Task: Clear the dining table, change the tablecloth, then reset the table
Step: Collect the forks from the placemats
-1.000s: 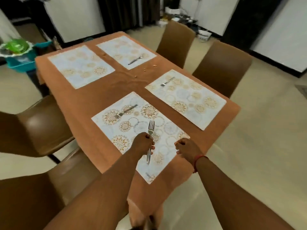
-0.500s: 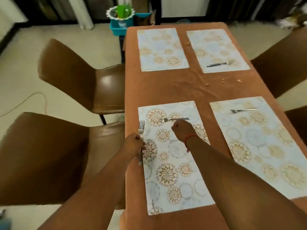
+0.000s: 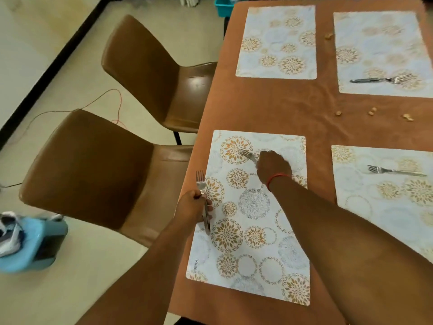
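Note:
An orange-brown tablecloth (image 3: 269,109) covers the dining table, with several patterned placemats on it. My left hand (image 3: 193,205) holds a fork (image 3: 202,198) upright over the left edge of the near placemat (image 3: 248,231). My right hand (image 3: 273,166) rests on the top of that placemat, fingers closed over a second fork (image 3: 247,156) whose tines stick out to the left. Another fork (image 3: 393,170) lies on the near right placemat (image 3: 384,198). One more fork (image 3: 379,79) lies on the far right placemat (image 3: 379,43). The far left placemat (image 3: 278,41) is bare.
Crumbs (image 3: 372,112) are scattered on the cloth between the mats. Two brown chairs (image 3: 93,170) (image 3: 152,71) stand along the table's left side. A light blue stool (image 3: 30,247) sits on the floor at the left, and a teal bin (image 3: 223,5) beyond the table's far end.
My right hand has reached forward from the near table edge onto the second fork and closed over its handle. My left hand keeps its fork. The view has swung and moved closer.

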